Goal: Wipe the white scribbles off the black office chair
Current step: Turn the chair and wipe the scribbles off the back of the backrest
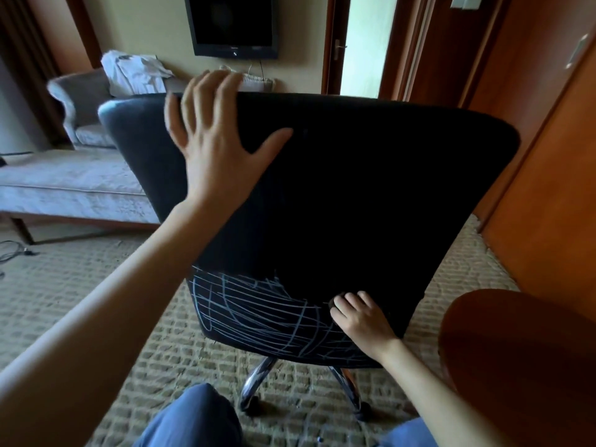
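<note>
Head view: my left hand (213, 130) lies flat, fingers spread and released, over the top of the chair (354, 188) back to steady it. My right hand (358, 314) presses something dark, hard to tell what, beside the scribbles (258, 317) low down.

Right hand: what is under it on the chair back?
A dark edge, perhaps a cloth, peeks out beside the right hand on the black chair; white scribbles lie leftward. The rest is covered.
</note>
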### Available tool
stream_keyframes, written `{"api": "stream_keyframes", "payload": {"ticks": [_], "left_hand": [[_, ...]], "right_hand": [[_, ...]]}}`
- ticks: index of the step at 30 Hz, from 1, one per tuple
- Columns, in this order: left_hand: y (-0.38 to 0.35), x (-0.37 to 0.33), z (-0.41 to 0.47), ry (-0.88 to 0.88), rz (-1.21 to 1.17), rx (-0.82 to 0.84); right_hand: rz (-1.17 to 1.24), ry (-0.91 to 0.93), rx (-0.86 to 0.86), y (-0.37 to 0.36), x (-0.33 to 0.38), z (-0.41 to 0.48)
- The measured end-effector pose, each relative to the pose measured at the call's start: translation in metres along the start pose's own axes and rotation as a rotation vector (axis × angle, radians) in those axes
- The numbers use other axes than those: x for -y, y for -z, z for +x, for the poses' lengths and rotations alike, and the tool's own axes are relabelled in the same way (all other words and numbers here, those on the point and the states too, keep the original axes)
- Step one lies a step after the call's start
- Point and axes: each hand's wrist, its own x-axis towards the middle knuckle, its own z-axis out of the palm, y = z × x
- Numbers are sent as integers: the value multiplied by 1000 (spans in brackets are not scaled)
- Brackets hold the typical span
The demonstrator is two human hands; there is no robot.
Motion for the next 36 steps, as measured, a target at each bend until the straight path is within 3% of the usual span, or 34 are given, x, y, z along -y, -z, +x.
{"api": "stream_keyframes", "payload": {"ticks": [8,13,20,25,29,34,36], "left_hand": [[-6,0,-4,23,2,-62],[5,15,-2,-81,-5,16],[13,69,1,65,-6,8],[13,58,-2,65,30,-11],[16,56,-2,61,36,25],[17,58,-1,49,28,54],[15,54,-2,50,46,44]], "right_hand": [[29,71,-279,28,30,117],[19,127,-190,20,47,141],[-128,265,10,29,-14,43],[-134,334,-105,2,49,126],[-81,317,-58,-4,79,163],[-85,277,-18,-6,15,63],[-134,237,86,8,-12,22]]}}
